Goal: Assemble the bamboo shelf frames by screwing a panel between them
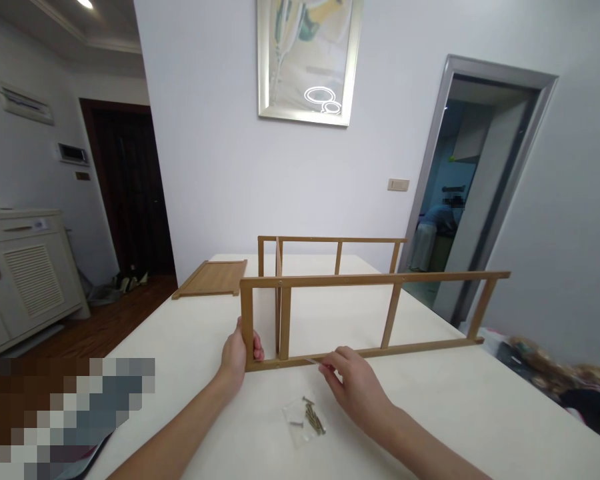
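Note:
A wooden shelf frame (pixel 340 280) lies on its side on the white table, with two ladder-like sides and one board (pixel 279 293) between them near the left end. My left hand (pixel 236 353) is wrapped around the end post at the near left corner. Beside the near bottom rail, my right hand (pixel 353 380) pinches a thin metal piece (pixel 311 361); its exact kind is too small to tell. Closer to me, several screws (pixel 314 419) lie on a small clear plastic bag (pixel 300 440).
A flat slatted wooden panel (pixel 213 277) lies at the table's far left. The white table (pixel 190 360) reaches nearly to the wall. Soft items (pixel 555 373) are piled beyond its right edge. A person (pixel 440 217) bends in the room past the doorway.

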A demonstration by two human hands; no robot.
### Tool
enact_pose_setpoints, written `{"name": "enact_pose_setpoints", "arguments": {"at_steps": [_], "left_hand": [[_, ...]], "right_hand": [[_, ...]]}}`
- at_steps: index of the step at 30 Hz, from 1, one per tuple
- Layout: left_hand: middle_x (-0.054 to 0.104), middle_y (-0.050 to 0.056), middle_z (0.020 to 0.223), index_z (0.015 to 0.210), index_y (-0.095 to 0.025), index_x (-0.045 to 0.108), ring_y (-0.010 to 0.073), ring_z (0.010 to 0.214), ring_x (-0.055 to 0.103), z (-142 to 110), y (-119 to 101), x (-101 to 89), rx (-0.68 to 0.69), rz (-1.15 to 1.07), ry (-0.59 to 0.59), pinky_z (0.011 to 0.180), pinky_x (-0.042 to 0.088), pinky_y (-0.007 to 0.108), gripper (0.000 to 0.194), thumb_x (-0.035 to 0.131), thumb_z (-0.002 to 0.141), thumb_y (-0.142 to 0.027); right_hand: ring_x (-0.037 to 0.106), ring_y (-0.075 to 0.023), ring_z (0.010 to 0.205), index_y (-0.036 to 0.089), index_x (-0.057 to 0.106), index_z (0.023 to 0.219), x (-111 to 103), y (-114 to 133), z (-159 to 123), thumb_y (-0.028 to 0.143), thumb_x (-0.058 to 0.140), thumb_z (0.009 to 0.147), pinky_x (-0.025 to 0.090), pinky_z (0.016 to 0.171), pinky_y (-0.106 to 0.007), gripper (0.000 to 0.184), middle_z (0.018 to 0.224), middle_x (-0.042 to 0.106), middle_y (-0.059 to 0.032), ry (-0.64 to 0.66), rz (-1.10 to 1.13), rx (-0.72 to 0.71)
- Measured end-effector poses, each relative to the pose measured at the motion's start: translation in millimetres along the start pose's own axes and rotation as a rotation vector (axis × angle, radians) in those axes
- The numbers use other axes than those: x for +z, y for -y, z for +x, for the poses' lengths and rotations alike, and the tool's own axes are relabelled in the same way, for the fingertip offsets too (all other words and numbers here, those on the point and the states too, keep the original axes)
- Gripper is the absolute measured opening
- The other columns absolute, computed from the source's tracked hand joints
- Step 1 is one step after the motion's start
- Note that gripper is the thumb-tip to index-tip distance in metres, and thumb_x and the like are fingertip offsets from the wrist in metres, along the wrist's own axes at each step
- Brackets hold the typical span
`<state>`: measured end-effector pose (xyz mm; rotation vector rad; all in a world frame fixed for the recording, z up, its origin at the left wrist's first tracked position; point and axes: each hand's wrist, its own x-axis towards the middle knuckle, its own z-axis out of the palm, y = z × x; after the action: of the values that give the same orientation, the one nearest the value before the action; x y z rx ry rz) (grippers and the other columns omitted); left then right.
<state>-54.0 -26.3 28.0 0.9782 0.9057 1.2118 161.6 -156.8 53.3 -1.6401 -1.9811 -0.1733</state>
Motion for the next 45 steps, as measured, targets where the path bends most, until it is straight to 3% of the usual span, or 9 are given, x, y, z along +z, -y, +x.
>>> {"name": "enact_pose_setpoints", "arguments": {"at_steps": [11,20,25,27,29,31,36,41,45], "left_hand": [[0.041,-0.003,0.038,0.047,-0.020,0.047,0.0114,0.038,0.044,-6,8,9.0,-0.015,-0.009,0.125,0.045,0.037,0.025,0.058,0.039,0.084,-0.064],[0.049,0.000,0.044,0.052,-0.020,0.052,0.0169,0.046,0.053,-2,6,7.5,0.091,0.133,0.022,0.050,0.041,0.028,0.059,0.041,0.080,-0.071],[0.050,-0.004,0.060,0.070,-0.021,0.051,0.0141,0.060,0.047,-14,-27,-1.0,0.338,0.213,-0.241,0.058,0.037,0.025,0.032,0.049,0.087,-0.048],[0.046,-0.005,0.061,0.073,-0.022,0.051,0.0133,0.058,0.043,-27,-38,0.0,0.577,0.364,-0.290,0.058,0.035,0.025,0.026,0.047,0.091,-0.041],[0.047,-0.003,0.061,0.074,-0.021,0.051,0.0137,0.057,0.043,-43,-41,5.4,0.849,0.575,-0.123,0.058,0.035,0.026,0.026,0.042,0.094,-0.034],[0.052,0.000,0.066,0.074,-0.021,0.053,0.0150,0.062,0.049,-56,-36,13.4,0.961,0.819,0.171,0.062,0.037,0.028,0.028,0.037,0.096,-0.029],[0.067,0.007,0.091,0.091,-0.022,0.066,0.0205,0.082,0.062,-65,-14,27.9,0.602,1.226,0.469,0.075,0.043,0.031,0.027,0.040,0.093,-0.029],[0.068,0.004,0.068,0.072,-0.019,0.068,0.0189,0.064,0.061,-48,-1,27.9,0.312,0.920,0.480,0.062,0.044,0.028,0.025,0.051,0.084,-0.033],[0.066,0.001,0.060,0.084,-0.016,0.067,0.0149,0.046,0.057,-37,7,24.8,0.002,0.705,0.425,0.046,0.042,0.024,0.019,0.059,0.073,-0.031]], "right_hand": [[0.053,-0.0169,0.072,0.018,0.060,0.073,28,25,4,0.012,0.056,0.088,0.041,0.065,-0.028,0.017,0.077,0.064,-0.0043,0.016,-0.146,-0.314],[0.056,-0.0166,0.072,0.018,0.060,0.075,45,28,6,0.009,0.055,0.088,0.042,0.065,-0.028,0.016,0.077,0.064,-0.0038,0.077,-0.138,-0.297],[0.058,-0.0156,0.075,0.018,0.061,0.079,39,24,1,0.010,0.052,0.090,0.044,0.066,-0.025,0.016,0.080,0.064,-0.0037,0.096,0.007,-0.228],[0.057,-0.0151,0.073,0.018,0.061,0.080,35,22,0,0.011,0.050,0.092,0.043,0.065,-0.025,0.017,0.081,0.064,-0.0039,0.079,0.033,-0.235],[0.057,-0.0144,0.071,0.018,0.061,0.082,32,20,1,0.012,0.048,0.093,0.042,0.063,-0.024,0.018,0.081,0.063,-0.0036,0.046,0.054,-0.245],[0.056,-0.0140,0.071,0.019,0.061,0.082,29,16,3,0.013,0.049,0.093,0.042,0.063,-0.023,0.018,0.081,0.062,-0.0033,0.001,0.077,-0.252],[0.058,-0.0149,0.074,0.021,0.063,0.090,24,4,7,0.016,0.048,0.095,0.044,0.065,-0.024,0.016,0.085,0.060,-0.0043,-0.062,0.124,-0.262],[0.058,-0.0150,0.073,0.020,0.060,0.088,28,2,5,0.016,0.047,0.096,0.045,0.065,-0.025,0.016,0.083,0.061,-0.0036,-0.034,0.200,-0.224],[0.058,-0.0150,0.075,0.019,0.060,0.089,32,10,1,0.013,0.049,0.094,0.046,0.068,-0.025,0.014,0.085,0.061,-0.0045,0.000,0.266,-0.229]]}}
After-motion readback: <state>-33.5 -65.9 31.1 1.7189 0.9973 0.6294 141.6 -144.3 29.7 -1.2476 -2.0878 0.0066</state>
